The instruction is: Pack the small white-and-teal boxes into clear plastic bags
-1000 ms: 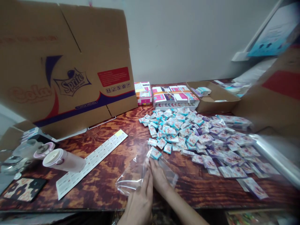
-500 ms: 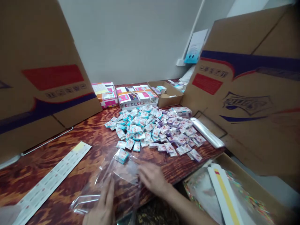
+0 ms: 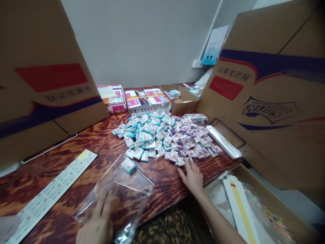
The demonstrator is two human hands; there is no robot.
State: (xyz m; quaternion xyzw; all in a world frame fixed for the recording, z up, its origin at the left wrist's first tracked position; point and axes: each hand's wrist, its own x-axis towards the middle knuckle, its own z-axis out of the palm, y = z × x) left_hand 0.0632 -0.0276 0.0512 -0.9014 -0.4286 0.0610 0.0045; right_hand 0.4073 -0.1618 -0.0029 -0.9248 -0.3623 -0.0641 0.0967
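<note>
My left hand (image 3: 98, 217) lies on a clear plastic bag (image 3: 124, 189) at the table's front edge, its fingers stretched out. A small white-and-teal box (image 3: 128, 165) sits at the far end of the bag. My right hand (image 3: 192, 176) reaches to the near edge of a pile of small boxes, its fingers apart and touching or just over a white-and-purple box (image 3: 180, 161). Teal-edged boxes (image 3: 146, 137) make up the left of the pile, purple-edged ones (image 3: 199, 151) the right.
Large cartons stand at left (image 3: 50, 84) and right (image 3: 274, 101). Behind the pile are a pink-and-white package (image 3: 148, 101) and an open tray (image 3: 184, 107). A label strip (image 3: 56, 193) lies left, near another person's hand (image 3: 8, 225). A plastic roll (image 3: 224, 142) and an open box (image 3: 266, 203) are right.
My right hand has left the plastic bag and moved right and forward to the pile's purple-edged boxes. My left hand stays on the bag, slightly further left in view.
</note>
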